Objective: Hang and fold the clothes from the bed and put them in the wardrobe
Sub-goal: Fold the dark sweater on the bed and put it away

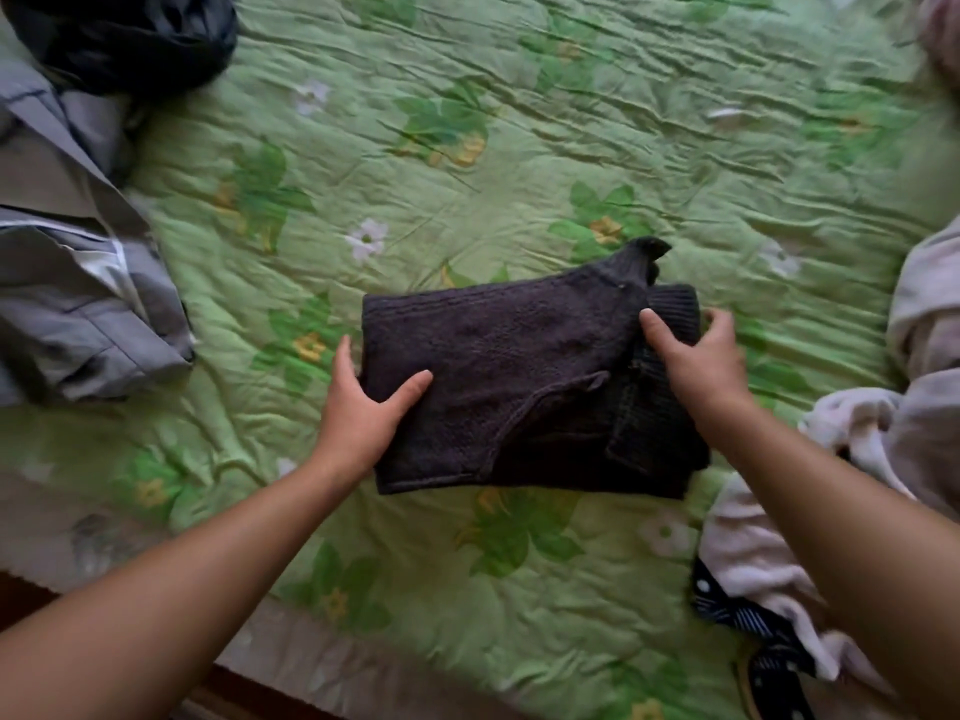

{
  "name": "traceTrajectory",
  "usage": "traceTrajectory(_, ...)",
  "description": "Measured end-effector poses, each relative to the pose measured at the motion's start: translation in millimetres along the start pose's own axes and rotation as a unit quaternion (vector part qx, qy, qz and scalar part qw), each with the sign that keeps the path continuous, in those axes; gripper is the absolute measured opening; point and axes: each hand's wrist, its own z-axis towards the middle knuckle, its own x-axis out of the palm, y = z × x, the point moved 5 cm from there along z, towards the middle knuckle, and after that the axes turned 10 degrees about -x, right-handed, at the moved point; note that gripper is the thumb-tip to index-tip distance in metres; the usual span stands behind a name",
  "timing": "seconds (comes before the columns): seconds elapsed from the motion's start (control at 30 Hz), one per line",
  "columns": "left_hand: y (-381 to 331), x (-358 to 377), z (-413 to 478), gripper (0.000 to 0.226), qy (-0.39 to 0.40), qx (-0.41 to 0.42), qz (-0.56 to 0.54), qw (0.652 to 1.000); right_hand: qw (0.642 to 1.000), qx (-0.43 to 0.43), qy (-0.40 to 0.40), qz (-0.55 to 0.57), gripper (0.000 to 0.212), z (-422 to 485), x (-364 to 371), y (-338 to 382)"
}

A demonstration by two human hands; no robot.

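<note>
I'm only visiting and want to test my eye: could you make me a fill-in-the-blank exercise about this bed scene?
The left hand and right hand grip a folded dark sweater lying on a ____ flowered bedspread.
The grey garment lies on the sweater's ____ side.
The navy dotted cloth lies near the person's ____ forearm.
Missing words: green, left, right.

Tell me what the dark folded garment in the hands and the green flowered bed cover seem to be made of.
The dark folded knitted garment looks like thick wool or acrylic yarn, matt: stitch rows and a ribbed edge show. The green flowered bed cover seems thin printed cloth, perhaps cotton or polyester, with a slight sheen; its fine puckered wrinkles suggest quilting.
</note>
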Motion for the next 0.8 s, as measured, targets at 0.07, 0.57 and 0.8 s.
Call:
traceTrajectory(0.07, 2, -3, 6, 0.111, 0.026, -0.055, -0.025, 0.998, 0.995, 0.062, 0.052, 0.061, 0.101, 13, 4, 4)
traceTrajectory(0.57, -5, -10, 19, 0.079, 0.186, -0.099, -0.161, 0.964, 0.962, 0.066, 0.099, 0.244, 0.052, -10, 28, 35)
traceTrajectory(0.8, -42, -48, -7, 0.082, 0.182, -0.062, -0.132, 0.972, 0.962, 0.045, 0.005, 0.269, 0.054, -59, -19, 69)
